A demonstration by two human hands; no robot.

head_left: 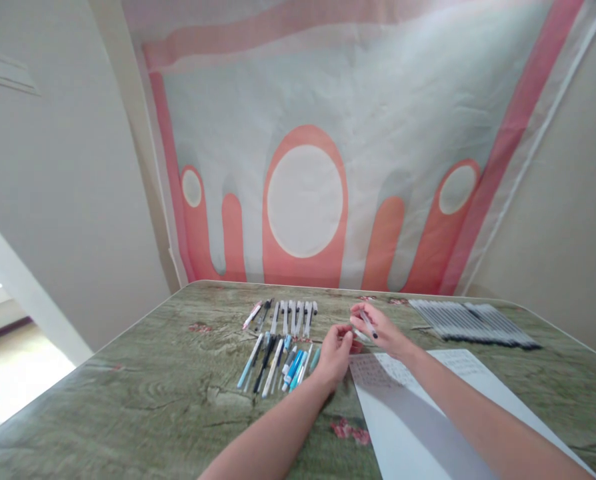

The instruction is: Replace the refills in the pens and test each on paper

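Paper [398,433] lies nearest, written on along its top, blank below where it shows. Past its far edge the right hand [387,333] pinches a pen [367,322]; the left hand [334,355] is half curled, and whether it grips anything I cannot tell. Most seems laid out: mixed pens [273,368] left, grey pens [455,321] right; the pinched one remains. Wood-patterned table [168,400], pink-patterned hanging [305,200] behind

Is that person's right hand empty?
No, the right hand holds a slim pen with a dark end.
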